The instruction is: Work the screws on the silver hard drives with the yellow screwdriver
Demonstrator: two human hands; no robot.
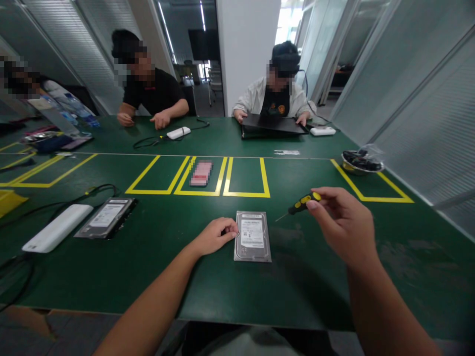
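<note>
A silver hard drive (253, 236) with a white label lies flat on the green table (156, 272) in front of me. My left hand (216, 235) rests beside its left edge, fingers curled and touching the drive's side. My right hand (343, 222) hovers to the right of the drive, raised off the table. It holds a small screwdriver (301, 203) with a yellow and black handle. The thin tip points left and down, ending short of the drive's upper right corner.
A second hard drive (107, 218) and a white power bank (57, 228) lie at the left, with black cables. Yellow taped boxes (245, 194) cross the middle; one holds a pink item (201, 173). A metal bowl (360, 162) sits far right. Two people sit opposite, one at a laptop (273, 125).
</note>
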